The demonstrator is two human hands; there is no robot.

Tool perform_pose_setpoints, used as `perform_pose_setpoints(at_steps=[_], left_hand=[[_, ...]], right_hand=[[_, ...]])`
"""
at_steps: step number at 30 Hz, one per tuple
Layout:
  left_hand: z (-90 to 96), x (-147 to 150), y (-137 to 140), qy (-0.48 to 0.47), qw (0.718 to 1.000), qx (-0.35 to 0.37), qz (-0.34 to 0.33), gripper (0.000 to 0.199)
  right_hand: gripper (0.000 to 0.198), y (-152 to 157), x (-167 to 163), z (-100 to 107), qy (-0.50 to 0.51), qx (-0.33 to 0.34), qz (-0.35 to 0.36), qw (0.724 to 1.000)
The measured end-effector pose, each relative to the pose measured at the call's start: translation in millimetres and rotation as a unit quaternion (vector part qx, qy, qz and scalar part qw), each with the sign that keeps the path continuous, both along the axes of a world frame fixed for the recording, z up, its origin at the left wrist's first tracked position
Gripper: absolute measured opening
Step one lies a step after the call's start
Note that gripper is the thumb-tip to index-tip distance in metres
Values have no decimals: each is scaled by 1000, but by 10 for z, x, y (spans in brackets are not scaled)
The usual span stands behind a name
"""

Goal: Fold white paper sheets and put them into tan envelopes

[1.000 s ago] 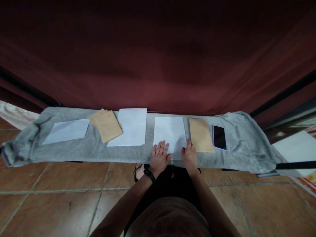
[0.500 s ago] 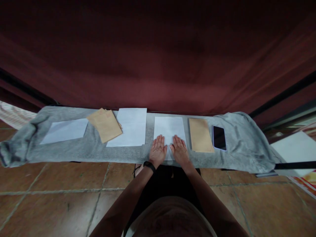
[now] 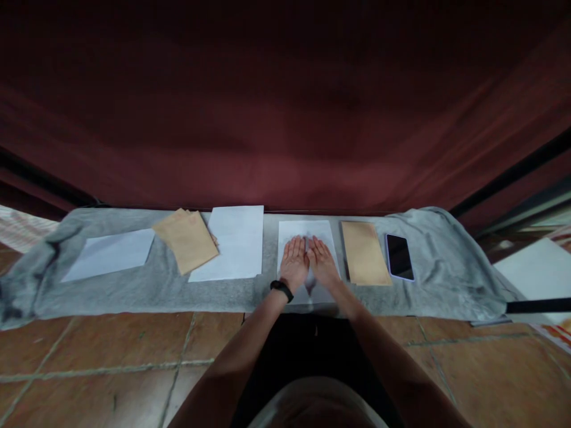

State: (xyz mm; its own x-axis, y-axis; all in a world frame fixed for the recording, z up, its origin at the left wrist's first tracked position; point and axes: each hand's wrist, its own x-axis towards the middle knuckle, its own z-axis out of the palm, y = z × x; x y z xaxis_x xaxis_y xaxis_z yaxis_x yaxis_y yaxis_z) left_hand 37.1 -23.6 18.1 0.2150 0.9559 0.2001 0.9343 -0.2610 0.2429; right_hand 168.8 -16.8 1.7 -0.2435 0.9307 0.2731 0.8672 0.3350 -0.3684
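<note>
The left hand [image 3: 294, 263] and right hand [image 3: 323, 264] lie flat, side by side, gripping nothing, on a white sheet [image 3: 307, 227] just below frame centre. Pressing seems under way; the centre-left white stack [image 3: 241, 241] lies apart, untouched.

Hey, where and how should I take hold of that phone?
Likely best to grip the phone by its long edges, near the middle, the right hand coming down from above. It lies flat, screen up, on the gray cloth; brown paper lies close on its left, leaving more finger room on its right.
</note>
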Motion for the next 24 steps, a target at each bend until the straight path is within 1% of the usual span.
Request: perform_pose_setpoints(at_steps=[1, 4, 8, 12, 15, 18, 21, 23, 24], left_hand=[[6, 29, 133, 2, 1000, -10, -10, 59], [-28, 19, 457, 14, 999, -39, -6, 58], [-144, -115, 678, 19, 999, -38, 14, 58], [-209, -224, 774, 11, 999, -22, 49, 60], [-205, -279, 827, 11, 997, -19, 73, 60], [-174, -335, 873, 16, 996, -23, 90, 60], [-122, -377, 876, 17, 993, -29, 114, 60], [-88, -369, 812, 10, 991, -19, 130, 61], [-78, -348, 750, 6, 992, -11, 126, 60]], right_hand=[[55, 136, -41, 22, -1, -9, 5, 1000], [52, 443, -103, 27, -31, -21, 1, 999], [49, 639, -67, -61, -67, -10, -14, 998], [53, 773, 4, -130, -61, 1, -68, 996], [55, 860, 64, -154, -49, 6, -103, 993], [57, 909, 124, -157, -34, 12, -124, 992], [57, 886, 156, -124, -18, 16, -147, 989], [58, 797, 140, -87, -16, 15, -159, 987], [57, 724, 120, -70, -20, 16, -153, 988]])
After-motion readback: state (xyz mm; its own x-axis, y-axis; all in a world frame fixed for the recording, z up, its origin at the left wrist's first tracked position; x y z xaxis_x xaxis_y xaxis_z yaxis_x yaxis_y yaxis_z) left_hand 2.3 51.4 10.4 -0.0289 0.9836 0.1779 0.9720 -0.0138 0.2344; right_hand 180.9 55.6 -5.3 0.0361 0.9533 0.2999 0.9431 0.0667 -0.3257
